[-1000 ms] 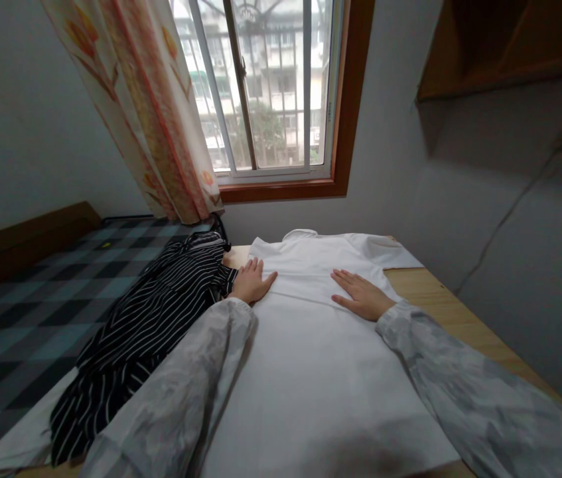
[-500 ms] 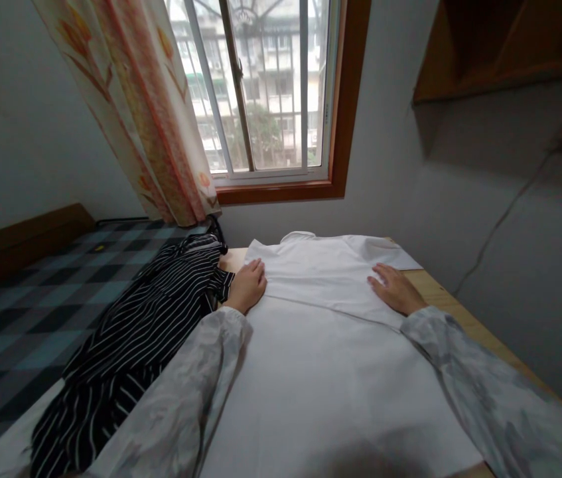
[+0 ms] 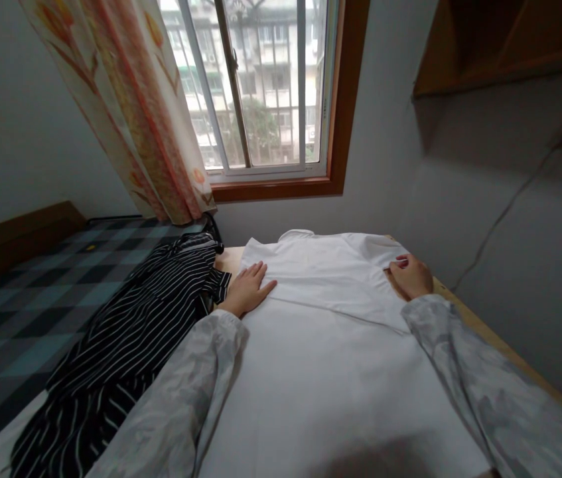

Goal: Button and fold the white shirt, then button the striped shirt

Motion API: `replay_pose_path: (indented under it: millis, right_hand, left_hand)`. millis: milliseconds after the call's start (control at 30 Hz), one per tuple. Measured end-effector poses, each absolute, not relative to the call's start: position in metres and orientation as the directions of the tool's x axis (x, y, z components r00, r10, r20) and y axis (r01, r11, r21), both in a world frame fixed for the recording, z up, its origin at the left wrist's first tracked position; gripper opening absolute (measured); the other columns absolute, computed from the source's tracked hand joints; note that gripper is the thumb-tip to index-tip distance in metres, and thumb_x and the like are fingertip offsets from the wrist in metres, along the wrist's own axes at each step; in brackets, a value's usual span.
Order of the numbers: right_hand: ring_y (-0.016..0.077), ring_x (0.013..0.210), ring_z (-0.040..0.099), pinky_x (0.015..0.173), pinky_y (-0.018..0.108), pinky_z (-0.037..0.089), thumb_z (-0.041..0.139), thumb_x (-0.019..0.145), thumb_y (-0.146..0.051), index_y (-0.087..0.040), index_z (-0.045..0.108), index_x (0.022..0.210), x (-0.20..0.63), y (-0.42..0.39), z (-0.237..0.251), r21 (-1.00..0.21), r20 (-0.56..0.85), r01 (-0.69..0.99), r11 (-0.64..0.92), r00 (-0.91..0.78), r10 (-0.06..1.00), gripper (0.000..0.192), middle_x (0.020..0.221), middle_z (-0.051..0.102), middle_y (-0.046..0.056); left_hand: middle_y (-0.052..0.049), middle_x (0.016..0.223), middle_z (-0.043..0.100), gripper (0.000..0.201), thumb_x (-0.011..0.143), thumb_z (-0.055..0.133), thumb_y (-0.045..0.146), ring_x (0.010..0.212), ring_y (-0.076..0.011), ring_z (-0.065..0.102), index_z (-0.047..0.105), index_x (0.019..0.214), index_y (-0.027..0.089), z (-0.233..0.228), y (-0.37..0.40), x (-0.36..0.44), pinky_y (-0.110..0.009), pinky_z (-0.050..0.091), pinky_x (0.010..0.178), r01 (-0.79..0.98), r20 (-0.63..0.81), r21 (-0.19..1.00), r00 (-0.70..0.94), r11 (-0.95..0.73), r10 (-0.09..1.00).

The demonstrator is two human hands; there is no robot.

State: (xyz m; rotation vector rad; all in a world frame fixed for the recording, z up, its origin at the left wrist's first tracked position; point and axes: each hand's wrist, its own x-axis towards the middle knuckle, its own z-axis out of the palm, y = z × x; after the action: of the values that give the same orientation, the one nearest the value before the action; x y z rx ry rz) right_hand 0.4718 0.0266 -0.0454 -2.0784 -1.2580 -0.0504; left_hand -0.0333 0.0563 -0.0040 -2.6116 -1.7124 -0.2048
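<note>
A white shirt [image 3: 320,372] lies spread out on a light wooden table, its collar end toward the window. A crease or seam line crosses it at a slant below the chest. My left hand [image 3: 249,289] rests flat on the shirt's left edge, fingers stretched and the thumb apart. At the far right, my right hand [image 3: 413,275] is closed on the edge of the shirt's short sleeve, fingers curled in a pinch. A bit of bare table shows between that sleeve and the shirt's side.
A black garment with white stripes [image 3: 136,325] lies to the left, partly on the table's edge. Beyond it is a bed with a checked cover [image 3: 6,332]. The wooden table [image 3: 477,328] shows along the right side. A window, a flowered curtain [image 3: 146,133] and a wall shelf [image 3: 509,60] stand behind.
My right hand has moved right, from lying on the shirt to pinching its sleeve edge. The left hand stays at the left edge, its thumb now spread away from the fingers.
</note>
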Motion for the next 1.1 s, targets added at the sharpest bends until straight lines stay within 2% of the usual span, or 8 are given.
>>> replay_pose_path:
  millis: [167,333,500,667,800,933,1000,1100]
  right_hand:
    - [0.0365,0.115,0.062,0.104,0.046,0.044,0.060,0.089,-0.031,-0.014,0.077,0.125,0.498,0.030,-0.065,-0.358,0.443,0.889,-0.286,0.431,0.786,0.043,0.120,0.072,0.021]
    - [0.0355,0.109,0.059,0.102,0.050,0.045,0.061,0.093,-0.042,-0.021,0.084,0.110,0.523,0.033,-0.076,-0.420,0.449,0.871,-0.254,0.443,0.776,0.036,0.108,0.070,0.017]
    - [0.0337,0.098,0.059,0.095,0.048,0.047,0.063,0.088,-0.038,-0.019,0.082,0.092,0.520,0.034,-0.072,-0.464,0.509,0.854,-0.234,0.474,0.718,0.027,0.098,0.067,0.017]
    - [0.0300,0.091,0.061,0.087,0.043,0.052,0.055,0.093,-0.036,-0.020,0.074,0.100,0.494,0.034,-0.051,-0.567,0.661,0.823,0.029,0.434,0.612,0.026,0.097,0.069,0.013]
    - [0.0331,0.106,0.063,0.102,0.049,0.049,0.053,0.100,-0.031,-0.021,0.072,0.104,0.457,0.026,-0.020,-0.356,0.765,0.905,0.233,0.139,0.629,0.022,0.108,0.071,0.015]
    - [0.0329,0.109,0.063,0.114,0.054,0.043,0.059,0.099,-0.024,-0.023,0.073,0.099,0.408,0.005,0.008,-0.087,0.673,0.881,0.465,-0.293,0.679,0.015,0.106,0.073,0.013]
    - [0.0295,0.104,0.066,0.117,0.051,0.043,0.062,0.098,-0.022,-0.024,0.073,0.095,0.388,-0.004,0.013,-0.082,0.604,0.795,0.601,-0.440,0.665,0.012,0.102,0.074,0.010]
    - [0.0233,0.087,0.068,0.105,0.043,0.053,0.063,0.097,-0.025,-0.024,0.073,0.092,0.372,-0.012,0.007,-0.266,0.540,0.683,0.680,-0.479,0.692,0.010,0.088,0.074,0.004]
  left_hand:
    - [-0.018,0.181,0.031,0.091,0.108,0.030,0.073,0.169,-0.0321,0.028,0.036,0.172,0.010,-0.004,0.053,-0.028,-0.048,0.019,0.138,0.962,0.114,0.016,0.268,-0.271,0.957]
    - [-0.021,0.180,0.030,0.097,0.106,0.029,0.076,0.169,-0.0341,0.026,0.034,0.172,0.005,-0.002,0.050,-0.024,-0.052,0.018,0.138,0.980,0.099,0.022,0.195,-0.198,0.976]
    - [-0.022,0.179,0.032,0.094,0.107,0.032,0.073,0.169,-0.0358,0.028,0.035,0.172,0.005,-0.001,0.051,-0.024,-0.054,0.021,0.137,0.978,0.107,0.037,0.200,-0.205,0.974]
    - [-0.022,0.179,0.033,0.091,0.107,0.033,0.071,0.168,-0.0360,0.030,0.037,0.171,0.006,-0.001,0.050,-0.024,-0.054,0.022,0.136,0.978,0.119,0.045,0.199,-0.206,0.973]
    - [-0.021,0.179,0.034,0.090,0.108,0.034,0.071,0.168,-0.0356,0.030,0.038,0.171,0.007,-0.001,0.049,-0.024,-0.053,0.023,0.136,0.977,0.124,0.044,0.201,-0.208,0.972]
    - [-0.020,0.180,0.031,0.090,0.108,0.033,0.071,0.169,-0.0354,0.028,0.036,0.172,0.008,0.000,0.048,-0.024,-0.055,0.023,0.136,0.979,0.109,0.049,0.192,-0.198,0.975]
    - [-0.020,0.180,0.030,0.090,0.108,0.032,0.071,0.169,-0.0354,0.028,0.036,0.172,0.008,0.000,0.048,-0.024,-0.056,0.023,0.136,0.979,0.105,0.046,0.191,-0.197,0.976]
    - [-0.020,0.180,0.031,0.089,0.108,0.032,0.071,0.168,-0.0358,0.029,0.037,0.172,0.009,0.000,0.048,-0.024,-0.055,0.023,0.136,0.979,0.108,0.032,0.194,-0.199,0.975]
